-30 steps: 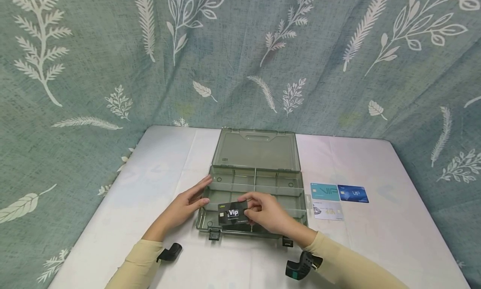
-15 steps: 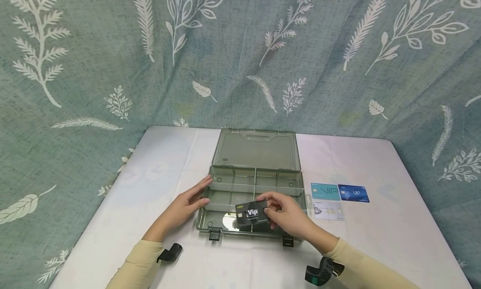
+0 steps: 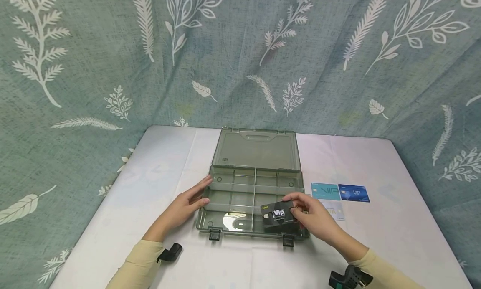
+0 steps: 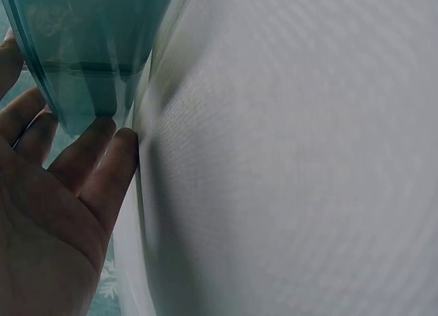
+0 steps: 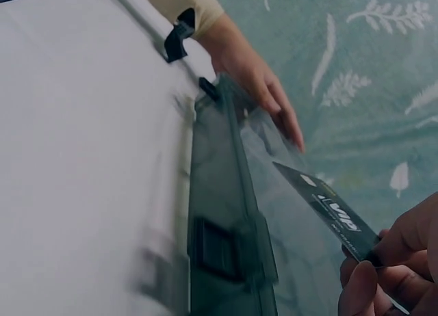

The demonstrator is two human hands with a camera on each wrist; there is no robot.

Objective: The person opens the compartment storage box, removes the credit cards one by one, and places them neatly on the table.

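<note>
Pinched by one end in my right hand (image 3: pixel 313 216) is a black VIP card (image 3: pixel 277 216). It hangs above the front right compartment of a grey-green see-through divided box (image 3: pixel 229 207), and in the right wrist view the card (image 5: pixel 332 210) slants up from thumb and fingers. My left hand (image 3: pixel 186 203) rests against the box's left wall with its fingers extended. In the left wrist view those fingertips (image 4: pixel 123 141) touch the box's side (image 4: pixel 82 63). The lid (image 3: pixel 257 149) lies folded back behind the box.
Right of the box lie a teal VIP card (image 3: pixel 325 191), a blue VIP card (image 3: pixel 354 193) and a white card (image 3: pixel 335 209), partly covered by my right hand. Two black latches (image 3: pixel 214 234) jut from the box's front edge. A leaf-patterned cloth (image 3: pixel 233 51) hangs behind the white table.
My right hand has carried the black card rightward, from over the front left compartment to over the front right one. The left hand and the box have stayed put.
</note>
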